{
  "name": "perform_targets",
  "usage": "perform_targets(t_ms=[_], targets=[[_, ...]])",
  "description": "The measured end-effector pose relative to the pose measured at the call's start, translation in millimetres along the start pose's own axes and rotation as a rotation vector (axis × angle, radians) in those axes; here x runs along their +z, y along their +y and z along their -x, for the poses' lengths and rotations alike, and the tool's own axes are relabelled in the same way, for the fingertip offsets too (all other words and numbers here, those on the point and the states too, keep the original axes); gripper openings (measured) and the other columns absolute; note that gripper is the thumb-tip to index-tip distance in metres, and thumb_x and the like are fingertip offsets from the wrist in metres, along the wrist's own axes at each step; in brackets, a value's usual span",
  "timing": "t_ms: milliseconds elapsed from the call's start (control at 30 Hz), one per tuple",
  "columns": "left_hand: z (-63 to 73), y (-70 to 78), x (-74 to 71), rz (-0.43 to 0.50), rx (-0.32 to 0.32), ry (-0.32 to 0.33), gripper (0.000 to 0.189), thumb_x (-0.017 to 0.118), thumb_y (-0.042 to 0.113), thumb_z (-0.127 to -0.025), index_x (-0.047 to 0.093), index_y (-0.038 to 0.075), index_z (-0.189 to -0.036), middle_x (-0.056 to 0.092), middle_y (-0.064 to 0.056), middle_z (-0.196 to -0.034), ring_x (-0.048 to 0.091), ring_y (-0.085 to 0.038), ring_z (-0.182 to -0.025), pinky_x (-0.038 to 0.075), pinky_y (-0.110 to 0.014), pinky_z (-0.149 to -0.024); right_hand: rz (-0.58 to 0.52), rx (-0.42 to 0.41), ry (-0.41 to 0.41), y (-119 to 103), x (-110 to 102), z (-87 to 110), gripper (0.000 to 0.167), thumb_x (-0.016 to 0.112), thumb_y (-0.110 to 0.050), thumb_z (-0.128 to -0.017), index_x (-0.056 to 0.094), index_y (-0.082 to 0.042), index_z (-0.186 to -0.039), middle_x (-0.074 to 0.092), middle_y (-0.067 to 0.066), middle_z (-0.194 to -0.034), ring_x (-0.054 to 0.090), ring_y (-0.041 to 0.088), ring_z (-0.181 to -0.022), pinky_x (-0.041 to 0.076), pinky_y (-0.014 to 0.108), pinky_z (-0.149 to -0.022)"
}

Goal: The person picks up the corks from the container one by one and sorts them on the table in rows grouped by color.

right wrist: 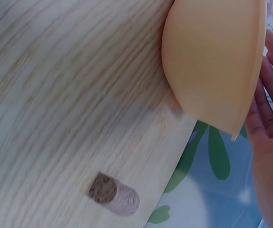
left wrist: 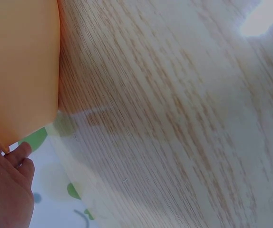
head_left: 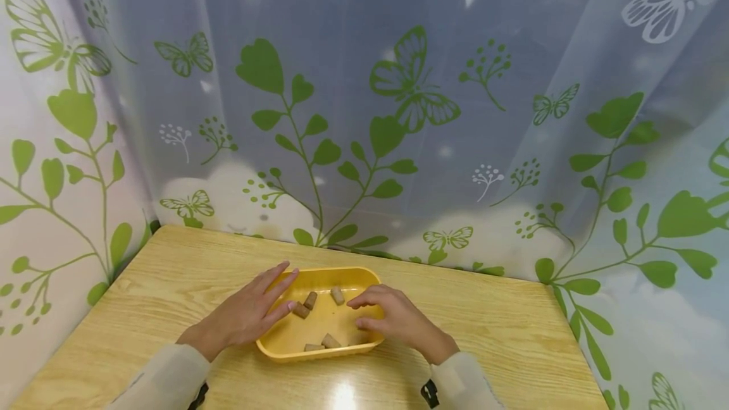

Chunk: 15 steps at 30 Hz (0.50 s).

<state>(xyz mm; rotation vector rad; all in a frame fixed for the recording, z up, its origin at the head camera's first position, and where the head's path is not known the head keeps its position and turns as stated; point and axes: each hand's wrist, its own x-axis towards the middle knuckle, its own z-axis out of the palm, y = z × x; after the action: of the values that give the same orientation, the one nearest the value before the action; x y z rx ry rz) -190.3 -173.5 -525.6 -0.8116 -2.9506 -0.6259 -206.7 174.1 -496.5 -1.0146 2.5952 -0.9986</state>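
A yellow plastic tray (head_left: 285, 355) rests on the table, with several brown corks lying inside, among them a dark cork (head_left: 310, 300), a lighter cork (head_left: 337, 296) and one cork (head_left: 330, 341) by the near wall. My left hand (head_left: 242, 315) reaches over the tray's left side, fingers spread and fairly straight, fingertips near the dark corks. Over the right rim comes my right hand (head_left: 401, 321), its fingers loosely bent above the tray, nothing visible between them. The right wrist view also shows a cork (right wrist: 115, 194) on the tabletop outside the tray.
The light wood-grain table (head_left: 484, 328) ends at a curtain (head_left: 342, 144) printed with green leaves and butterflies, which closes in the back and both sides. A bright reflection lies on the table's near part. Dark bands (head_left: 429, 393) show at the wrists.
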Motion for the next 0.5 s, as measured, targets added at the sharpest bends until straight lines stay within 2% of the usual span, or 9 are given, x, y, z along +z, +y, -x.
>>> perform_targets(t_ms=[233,500], targets=[[-0.2,0.2,-0.2,-0.004,-0.006,-0.005,0.067,0.045,0.049,-0.118,0.032,0.013,-0.173,0.025,-0.021,-0.18,0.037,-0.048,-0.159,0.039,-0.067,-0.125,-0.045,-0.031,-0.051,-5,6,-7.0,0.032,0.078,-0.017,-0.103,0.077,-0.008,-0.134,0.077,0.004,-0.131,0.071,0.028,-0.12,0.061,0.049,-0.103],[-0.2,1.4,-1.0,0.019,-0.023,-0.013,0.068,0.045,0.05,-0.117,0.034,0.013,-0.173,0.025,-0.02,-0.18,0.038,-0.048,-0.159,0.04,-0.068,-0.124,-0.065,0.013,-0.139,-7,11,-11.9,0.036,0.079,-0.02,-0.102,0.076,-0.011,-0.136,0.074,0.0,-0.133,0.069,0.024,-0.121,0.062,0.04,-0.1]])
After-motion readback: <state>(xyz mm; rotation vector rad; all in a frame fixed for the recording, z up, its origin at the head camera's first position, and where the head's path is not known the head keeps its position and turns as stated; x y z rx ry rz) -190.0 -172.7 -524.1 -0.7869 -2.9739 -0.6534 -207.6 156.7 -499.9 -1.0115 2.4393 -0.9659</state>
